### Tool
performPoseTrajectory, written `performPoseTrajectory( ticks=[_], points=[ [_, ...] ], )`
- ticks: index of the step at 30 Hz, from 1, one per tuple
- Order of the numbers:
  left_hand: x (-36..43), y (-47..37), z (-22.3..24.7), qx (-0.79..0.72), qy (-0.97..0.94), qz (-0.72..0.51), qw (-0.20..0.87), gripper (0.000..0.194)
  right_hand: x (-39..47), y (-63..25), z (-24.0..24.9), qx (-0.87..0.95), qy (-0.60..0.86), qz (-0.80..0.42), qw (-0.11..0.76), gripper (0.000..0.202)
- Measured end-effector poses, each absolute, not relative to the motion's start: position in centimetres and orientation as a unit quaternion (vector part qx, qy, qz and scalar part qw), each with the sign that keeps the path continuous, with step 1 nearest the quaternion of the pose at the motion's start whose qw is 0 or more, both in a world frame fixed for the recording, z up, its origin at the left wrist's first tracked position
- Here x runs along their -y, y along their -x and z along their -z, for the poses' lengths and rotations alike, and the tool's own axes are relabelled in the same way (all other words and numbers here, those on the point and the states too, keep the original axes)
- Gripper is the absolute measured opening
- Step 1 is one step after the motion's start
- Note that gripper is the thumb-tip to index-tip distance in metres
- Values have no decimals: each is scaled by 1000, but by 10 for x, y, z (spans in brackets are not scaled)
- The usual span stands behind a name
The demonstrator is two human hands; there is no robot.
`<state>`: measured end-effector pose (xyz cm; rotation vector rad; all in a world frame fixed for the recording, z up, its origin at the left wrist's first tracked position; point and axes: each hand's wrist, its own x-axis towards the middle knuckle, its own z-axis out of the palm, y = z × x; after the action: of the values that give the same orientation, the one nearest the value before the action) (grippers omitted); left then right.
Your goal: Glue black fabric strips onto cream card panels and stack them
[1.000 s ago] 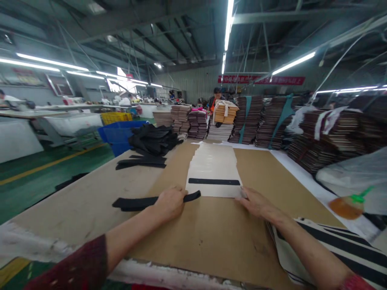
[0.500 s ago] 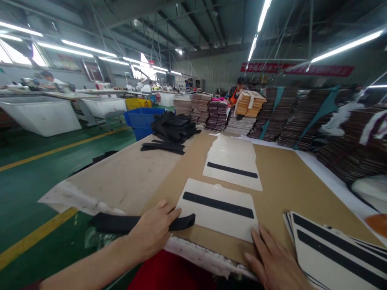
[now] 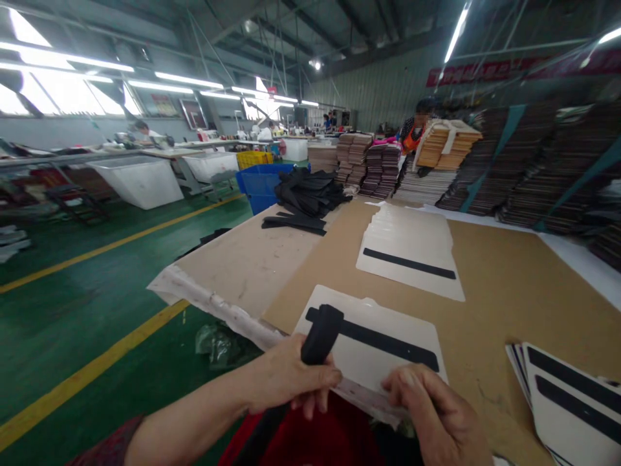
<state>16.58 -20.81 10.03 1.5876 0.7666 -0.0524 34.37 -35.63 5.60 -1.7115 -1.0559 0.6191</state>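
My left hand (image 3: 295, 375) is closed around a black fabric strip (image 3: 320, 336); the strip's folded upper end rises over a white panel and its tail hangs below the hand. The white panel (image 3: 359, 356) lies at the table's near edge, with a black band (image 3: 383, 340) across it, partly covered by the held strip. My right hand (image 3: 427, 401) is at the panel's lower right corner, its fingers curled together; whether anything is between them is hidden. Farther back, overlapping white panels (image 3: 412, 233) lie in a row, the nearest bearing a black band.
More banded panels (image 3: 572, 401) are stacked at the right. Black strips (image 3: 310, 191) lie heaped at the table's far left, beside a blue bin (image 3: 262, 184). Tall stacks of dark sheets (image 3: 528, 168) line the back. A person (image 3: 412, 133) is behind the stacks.
My left hand has lifted the black strip from the table edge and now grips it over the panel. My right hand's fingers have curled. The view has turned left.
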Motion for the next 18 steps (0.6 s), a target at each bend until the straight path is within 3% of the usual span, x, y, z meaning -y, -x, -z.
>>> performPoseTrajectory(
  ticks=[2,7,15,18],
  points=[
    [211,-179,-93,-303,-663,14,684,37,339,-332,-59,412,676,-308,528,46],
    [219,-195,-87,-282,-664,32,692,31,321,-324,-55,403,636,-376,540,70],
    [221,-200,-73,-317,-627,-46,710,50,329,-318,-46,470,696,-101,532,58],
    [222,-202,-72,-331,-599,-57,727,50,329,-317,-49,429,661,-120,604,39]
  ],
)
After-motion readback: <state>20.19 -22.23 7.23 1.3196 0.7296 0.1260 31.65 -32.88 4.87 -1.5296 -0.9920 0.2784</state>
